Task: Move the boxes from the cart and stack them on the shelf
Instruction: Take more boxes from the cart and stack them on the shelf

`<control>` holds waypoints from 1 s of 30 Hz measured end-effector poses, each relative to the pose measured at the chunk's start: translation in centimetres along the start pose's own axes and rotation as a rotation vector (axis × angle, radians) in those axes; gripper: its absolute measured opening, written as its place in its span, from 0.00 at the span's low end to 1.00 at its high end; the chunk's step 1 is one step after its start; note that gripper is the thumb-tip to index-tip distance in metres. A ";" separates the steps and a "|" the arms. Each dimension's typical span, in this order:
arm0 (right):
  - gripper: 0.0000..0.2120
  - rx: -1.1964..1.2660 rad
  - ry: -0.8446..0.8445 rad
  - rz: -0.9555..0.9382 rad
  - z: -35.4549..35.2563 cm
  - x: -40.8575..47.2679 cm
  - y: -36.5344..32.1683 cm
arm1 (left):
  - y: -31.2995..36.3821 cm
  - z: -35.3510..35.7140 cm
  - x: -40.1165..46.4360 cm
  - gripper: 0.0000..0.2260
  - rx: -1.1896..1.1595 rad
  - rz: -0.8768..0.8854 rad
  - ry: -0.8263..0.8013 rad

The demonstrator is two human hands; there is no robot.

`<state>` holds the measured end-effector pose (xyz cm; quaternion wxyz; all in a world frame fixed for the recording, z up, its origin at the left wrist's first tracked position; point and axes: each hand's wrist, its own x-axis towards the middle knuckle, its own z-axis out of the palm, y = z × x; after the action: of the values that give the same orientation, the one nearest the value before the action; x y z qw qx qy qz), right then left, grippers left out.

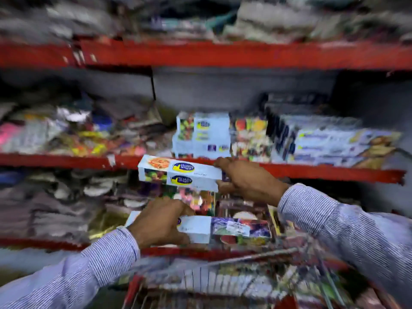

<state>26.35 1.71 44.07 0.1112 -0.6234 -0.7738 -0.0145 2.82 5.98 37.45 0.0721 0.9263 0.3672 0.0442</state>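
Note:
My right hand (245,177) grips the right end of a long light-blue box (178,172) with a pizza picture and a blue-yellow logo, held level in front of the red shelf edge (323,171). Lower down, my left hand (160,221) holds a second long box (223,228) of the same kind above the wire cart (223,277). On the shelf behind stands a stack of matching boxes (202,134). The view is blurred by motion.
More long boxes (334,143) lie on the shelf to the right. Bagged goods (66,134) fill the shelf's left side. Another red shelf (223,54) runs above, and packed goods (55,208) sit on the level below. The cart holds several colourful boxes.

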 end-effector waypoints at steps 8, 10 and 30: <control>0.20 -0.112 0.134 -0.001 -9.1 5.9 2.1 | 0.1 -12.0 5.3 0.27 -0.006 0.021 0.170; 0.22 -0.115 0.152 0.041 -9.1 7.6 3.3 | -0.1 -13.4 6.6 0.28 0.000 0.021 0.179; 0.23 -0.140 0.162 0.224 -4.9 16.1 12.3 | -3.0 -15.2 16.0 0.27 -0.018 0.012 0.182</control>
<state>35.83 19.13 50.49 0.1305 -0.7088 -0.6850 -0.1065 10.34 20.64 52.44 0.0466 0.9199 0.3664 0.1317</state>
